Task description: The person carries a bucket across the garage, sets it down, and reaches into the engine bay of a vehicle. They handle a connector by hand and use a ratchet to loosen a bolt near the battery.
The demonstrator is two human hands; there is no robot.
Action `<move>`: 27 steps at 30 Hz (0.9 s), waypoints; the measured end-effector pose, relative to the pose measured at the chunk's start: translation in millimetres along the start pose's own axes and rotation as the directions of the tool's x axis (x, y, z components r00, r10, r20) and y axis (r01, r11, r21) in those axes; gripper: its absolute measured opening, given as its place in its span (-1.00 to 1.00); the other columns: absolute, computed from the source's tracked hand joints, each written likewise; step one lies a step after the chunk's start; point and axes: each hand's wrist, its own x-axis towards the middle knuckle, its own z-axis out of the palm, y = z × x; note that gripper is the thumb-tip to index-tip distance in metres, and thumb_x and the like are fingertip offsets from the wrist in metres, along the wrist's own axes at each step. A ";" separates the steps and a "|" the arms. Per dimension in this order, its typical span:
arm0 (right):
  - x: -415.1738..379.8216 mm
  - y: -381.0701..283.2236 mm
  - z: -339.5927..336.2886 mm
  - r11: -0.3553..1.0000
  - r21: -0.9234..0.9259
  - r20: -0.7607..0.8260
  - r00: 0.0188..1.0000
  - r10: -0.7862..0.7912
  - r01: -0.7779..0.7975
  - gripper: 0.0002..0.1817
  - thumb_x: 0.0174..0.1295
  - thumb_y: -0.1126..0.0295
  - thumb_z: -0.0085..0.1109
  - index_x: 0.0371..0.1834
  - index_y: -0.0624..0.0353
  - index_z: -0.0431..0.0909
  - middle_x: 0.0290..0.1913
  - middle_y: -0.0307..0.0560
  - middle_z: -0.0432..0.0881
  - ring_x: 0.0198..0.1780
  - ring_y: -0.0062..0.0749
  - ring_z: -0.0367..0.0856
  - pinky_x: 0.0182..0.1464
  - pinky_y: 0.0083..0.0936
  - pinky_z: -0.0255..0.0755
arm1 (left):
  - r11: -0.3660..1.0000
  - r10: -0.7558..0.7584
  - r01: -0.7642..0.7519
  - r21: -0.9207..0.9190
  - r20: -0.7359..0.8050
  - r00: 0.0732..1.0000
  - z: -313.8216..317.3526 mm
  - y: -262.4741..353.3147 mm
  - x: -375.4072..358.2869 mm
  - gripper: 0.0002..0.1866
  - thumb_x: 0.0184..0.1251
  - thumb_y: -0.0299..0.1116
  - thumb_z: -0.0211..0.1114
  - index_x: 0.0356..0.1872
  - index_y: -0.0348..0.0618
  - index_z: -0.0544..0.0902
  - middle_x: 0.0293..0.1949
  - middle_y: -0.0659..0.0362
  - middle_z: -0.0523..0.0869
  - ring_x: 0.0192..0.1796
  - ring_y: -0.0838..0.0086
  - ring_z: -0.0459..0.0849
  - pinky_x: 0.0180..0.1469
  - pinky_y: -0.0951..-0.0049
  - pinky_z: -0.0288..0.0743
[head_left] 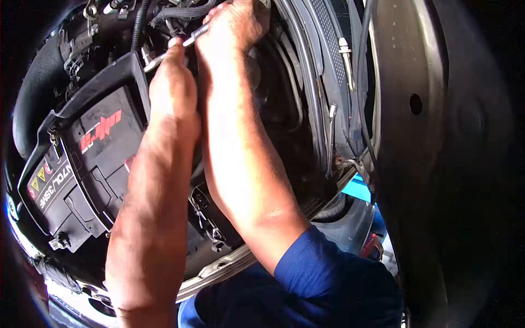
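Head view: slanting metal tool (191,41) beyond the battery (104,139); left hand (174,90) closed round it, thumb uppermost, right hand (232,27) clenched over the far end. Probably rigid, not heavy, slick if oily; best gripped with 2 hands along its length. Hidden: most fingertips; cut off above: part of the right hand; unclear: the tool's working end

Strong light washes the middle of the scene, fading to black at both sides. Beside the shadowed hood (432,164) at right, a bright blue strip (357,188) shows above a grey surface (350,224).
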 end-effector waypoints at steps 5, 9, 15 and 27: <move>-1.1 -1.4 2.6 1.000 -0.020 -0.041 0.999 -0.002 0.001 -0.87 0.04 0.46 0.05 -0.49 0.05 0.27 -0.73 -0.24 0.27 -0.79 -0.51 0.22 -0.76 -0.58 0.09 | 0.955 0.295 -0.297 0.022 -0.194 0.935 -0.6 -7.1 10.7 -0.43 0.23 -0.03 0.22 0.04 -0.38 0.51 -0.08 0.05 0.61 -0.09 0.41 0.53 0.04 0.48 0.36; -1.7 -6.1 6.2 0.999 -0.031 -0.038 0.998 0.042 -0.043 -0.86 0.05 0.47 0.05 -0.48 0.05 0.26 -0.72 -0.24 0.27 -0.78 -0.50 0.23 -0.76 -0.58 0.08 | 0.930 0.247 -0.265 -0.256 -0.099 0.964 -4.3 -9.1 21.2 -0.56 0.26 -0.14 0.20 -0.02 -0.32 0.54 -0.12 0.06 0.61 -0.13 0.39 0.54 0.04 0.46 0.37; -11.9 -12.5 12.7 0.997 -0.035 -0.088 0.994 0.060 -0.064 -0.87 0.06 0.48 0.04 -0.46 0.05 0.27 -0.72 -0.24 0.27 -0.78 -0.51 0.23 -0.77 -0.57 0.09 | 0.906 0.279 -0.302 -0.295 -0.119 0.953 -1.9 -17.7 14.1 -0.50 0.28 -0.06 0.19 0.05 -0.29 0.50 -0.11 0.08 0.60 -0.07 0.41 0.51 0.10 0.46 0.31; 2.5 2.5 -4.3 1.000 0.024 0.088 0.996 -0.011 0.009 -0.87 0.07 0.50 0.01 -0.46 0.06 0.26 -0.71 -0.25 0.28 -0.79 -0.53 0.22 -0.77 -0.57 0.09 | 0.909 0.376 -0.355 0.220 -0.061 0.925 -23.6 -40.8 26.5 -0.27 0.32 0.19 0.00 0.16 -0.36 0.45 0.08 0.03 0.55 0.11 0.46 0.45 0.20 0.50 0.21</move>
